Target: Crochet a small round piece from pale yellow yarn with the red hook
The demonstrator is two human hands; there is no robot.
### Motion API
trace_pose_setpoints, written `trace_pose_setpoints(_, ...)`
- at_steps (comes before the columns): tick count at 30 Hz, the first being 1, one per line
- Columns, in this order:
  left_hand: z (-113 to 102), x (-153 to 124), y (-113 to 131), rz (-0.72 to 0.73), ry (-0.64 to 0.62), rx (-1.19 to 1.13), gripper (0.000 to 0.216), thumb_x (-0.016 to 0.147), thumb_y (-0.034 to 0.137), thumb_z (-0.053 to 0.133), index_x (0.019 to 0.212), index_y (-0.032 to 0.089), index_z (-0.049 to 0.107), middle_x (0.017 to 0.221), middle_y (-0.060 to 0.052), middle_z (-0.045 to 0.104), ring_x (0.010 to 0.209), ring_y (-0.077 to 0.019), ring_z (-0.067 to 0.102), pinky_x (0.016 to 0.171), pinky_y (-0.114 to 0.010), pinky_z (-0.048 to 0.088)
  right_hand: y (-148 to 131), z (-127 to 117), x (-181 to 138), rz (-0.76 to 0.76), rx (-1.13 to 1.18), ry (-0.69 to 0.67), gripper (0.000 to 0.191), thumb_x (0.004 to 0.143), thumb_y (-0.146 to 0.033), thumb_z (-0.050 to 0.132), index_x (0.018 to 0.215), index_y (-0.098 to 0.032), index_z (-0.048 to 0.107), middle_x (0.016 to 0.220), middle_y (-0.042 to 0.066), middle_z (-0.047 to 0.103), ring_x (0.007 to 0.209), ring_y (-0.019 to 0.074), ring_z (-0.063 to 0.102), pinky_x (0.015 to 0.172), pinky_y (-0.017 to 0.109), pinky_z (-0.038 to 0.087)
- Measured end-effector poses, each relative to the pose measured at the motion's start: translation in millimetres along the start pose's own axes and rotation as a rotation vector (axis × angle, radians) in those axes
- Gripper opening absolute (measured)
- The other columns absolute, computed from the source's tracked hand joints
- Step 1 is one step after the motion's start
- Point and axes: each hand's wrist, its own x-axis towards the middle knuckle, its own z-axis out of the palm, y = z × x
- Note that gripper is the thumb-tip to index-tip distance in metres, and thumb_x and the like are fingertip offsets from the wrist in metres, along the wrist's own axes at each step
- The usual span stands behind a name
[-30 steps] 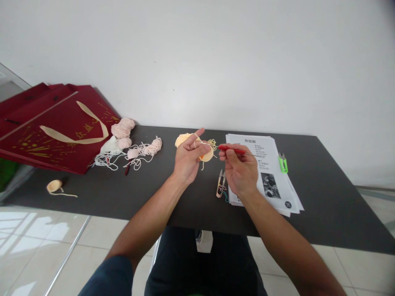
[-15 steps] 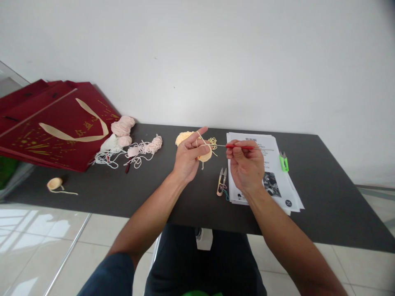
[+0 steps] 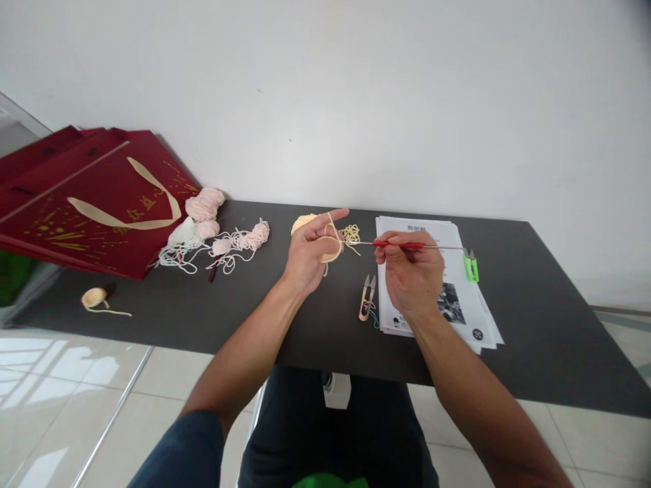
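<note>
Between thumb and fingers, my left hand [image 3: 306,254] pinches a small round piece of pale yellow crochet [image 3: 331,253], partly hidden by the fingers. Yarn from it runs up over the stretched index finger. My right hand [image 3: 411,271] grips the red handle of a crochet hook [image 3: 404,244], held level above the papers. Its thin metal shaft points left and its tip meets the edge of the crochet piece. Behind my left hand lies a pale yellow yarn ball [image 3: 304,221], with loose yellow strands [image 3: 350,234] to its right.
Thread snips [image 3: 367,298] lie beside a stack of printed papers [image 3: 422,318]; green snips [image 3: 470,266] rest at its right edge. Pink yarn [image 3: 205,203], white yarn [image 3: 184,234] and a dark red bag [image 3: 102,203] are at left. A small cream crochet cup [image 3: 94,297] sits near the front left edge.
My right hand has shifted slightly right with the hook. The crochet piece has turned and moved a little left in my left hand, and the view has shifted slightly.
</note>
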Motion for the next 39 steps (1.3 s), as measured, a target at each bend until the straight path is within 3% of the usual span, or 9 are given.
trace_pose_setpoints(9, -6, 2, 1, -0.106, -0.098, -0.048, 0.051, 0.057, 0.012, 0.063, 0.105, 0.015, 0.080, 0.060, 0.001, 0.059, 0.049, -0.0072, 0.041, 0.048, -0.025, 0.026, -5, 1, 2, 0.090, 0.008, -0.010, 0.018, 0.079, -0.030, 0.087, 0.084, -0.025, 0.070, 0.084, 0.000, 0.078, 0.063, 0.0110, 0.065, 0.056, 0.026, 0.051)
trace_pose_setpoints(14, -5, 2, 2, -0.105, -0.143, -0.091, 0.039, 0.058, 0.012, 0.068, 0.095, 0.016, 0.081, 0.061, 0.001, 0.061, 0.051, -0.0081, 0.048, 0.050, -0.024, 0.033, -6, -1, 4, 0.293, 0.174, 0.007, 0.022, 0.076, -0.029, 0.091, 0.083, -0.025, 0.071, 0.084, -0.002, 0.077, 0.064, 0.0064, 0.063, 0.057, 0.018, 0.053)
trace_pose_setpoints(19, -4, 1, -4, -0.006, -0.075, 0.034, 0.022, 0.061, 0.017, 0.086, 0.082, 0.018, 0.081, 0.071, -0.002, 0.073, 0.062, -0.0112, 0.062, 0.060, -0.024, 0.046, 2, -2, 3, 0.455, 0.312, 0.069, 0.023, 0.074, -0.029, 0.093, 0.082, -0.025, 0.072, 0.087, -0.005, 0.078, 0.069, 0.0029, 0.067, 0.063, 0.010, 0.058)
trace_pose_setpoints(22, -3, 1, -8, 0.024, -0.020, 0.104, 0.026, 0.064, 0.021, 0.090, 0.089, 0.019, 0.082, 0.075, -0.002, 0.074, 0.065, -0.0118, 0.065, 0.064, -0.025, 0.049, 8, 1, -1, 0.444, 0.295, 0.097, 0.019, 0.077, -0.028, 0.090, 0.085, -0.024, 0.074, 0.089, -0.004, 0.080, 0.073, 0.0030, 0.072, 0.069, 0.008, 0.062)
trace_pose_setpoints(28, 2, -1, -11, 0.056, 0.076, 0.185, 0.065, 0.067, 0.020, 0.087, 0.130, 0.023, 0.072, 0.073, 0.004, 0.073, 0.060, -0.0085, 0.060, 0.063, -0.023, 0.048, 14, 12, -10, 0.360, 0.166, 0.157, 0.013, 0.085, -0.028, 0.083, 0.093, -0.024, 0.073, 0.092, -0.003, 0.082, 0.079, 0.0079, 0.077, 0.077, 0.018, 0.068)
trace_pose_setpoints(34, 8, -4, -14, 0.044, 0.098, 0.229, 0.055, 0.069, 0.018, 0.083, 0.123, 0.019, 0.074, 0.074, 0.003, 0.072, 0.062, -0.0078, 0.059, 0.063, -0.022, 0.047, 14, 15, -12, 0.344, 0.144, 0.161, 0.016, 0.085, -0.031, 0.083, 0.094, -0.024, 0.071, 0.091, -0.002, 0.081, 0.076, 0.0102, 0.078, 0.077, 0.024, 0.069)
trace_pose_setpoints(39, 11, -5, -16, 0.115, 0.140, 0.242, 0.057, 0.068, 0.015, 0.081, 0.124, 0.022, 0.072, 0.079, 0.004, 0.067, 0.063, -0.0070, 0.057, 0.057, -0.020, 0.045, 13, 17, -12, 0.269, 0.118, 0.179, 0.016, 0.085, -0.030, 0.083, 0.092, -0.024, 0.070, 0.089, -0.002, 0.080, 0.072, 0.0104, 0.075, 0.072, 0.026, 0.067)
